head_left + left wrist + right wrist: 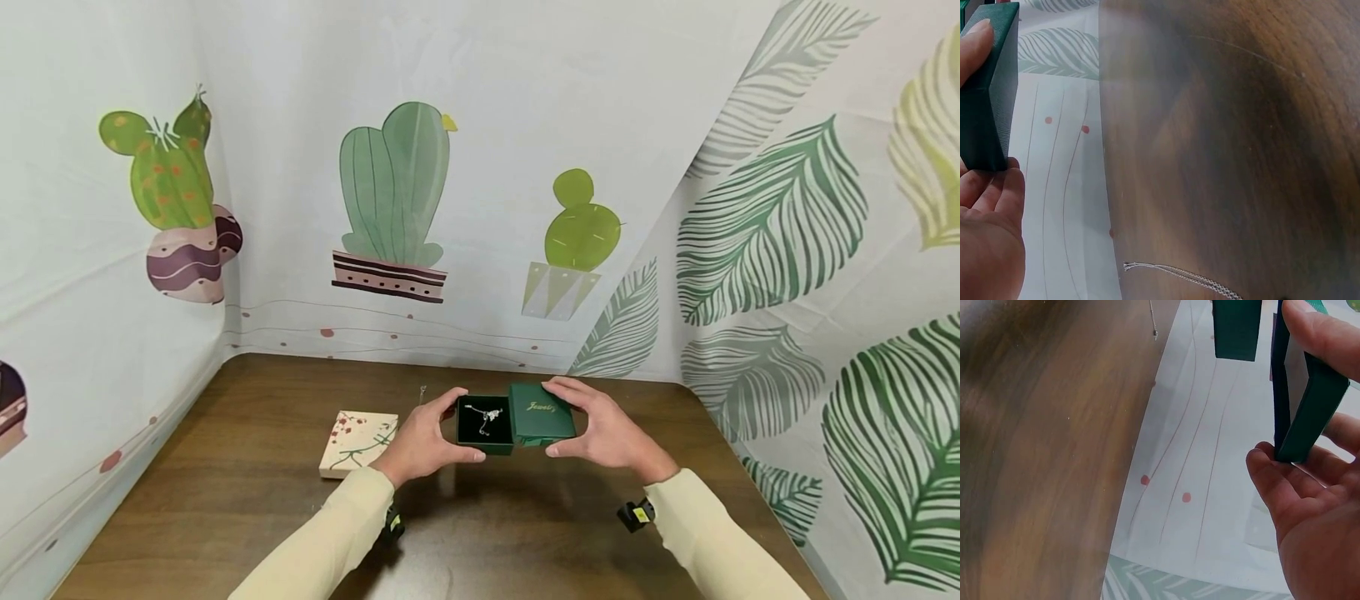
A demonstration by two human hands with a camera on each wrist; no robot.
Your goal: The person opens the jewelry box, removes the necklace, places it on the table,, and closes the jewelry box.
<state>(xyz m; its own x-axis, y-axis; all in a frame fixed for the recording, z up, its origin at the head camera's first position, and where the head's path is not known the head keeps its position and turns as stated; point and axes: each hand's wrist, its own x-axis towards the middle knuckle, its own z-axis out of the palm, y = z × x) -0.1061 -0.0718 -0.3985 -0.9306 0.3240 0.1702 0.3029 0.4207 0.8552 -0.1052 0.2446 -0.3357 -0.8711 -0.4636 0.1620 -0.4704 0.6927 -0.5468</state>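
Between thumb and fingers my left hand (422,442) grips the base of a green jewelry box (468,432), its dark inside tilted toward me. A fine silver chain with a small ornament (491,414) lies in it. My right hand (609,433) holds the green lid (542,421), marked "Jewelry" in gold, by its right side. From above, the lid's left edge meets the base's right edge; in the right wrist view a gap shows between the lid (1322,403) and the base (1236,334). Both parts are held up over the table.
A flat cream box with red blossoms and green branches (358,442) lies on the brown wooden table (247,467), left of my left hand. Beyond that hand, a silver chain (1185,274) lies on the table. Cloth printed with cacti and leaves hangs behind and at both sides.
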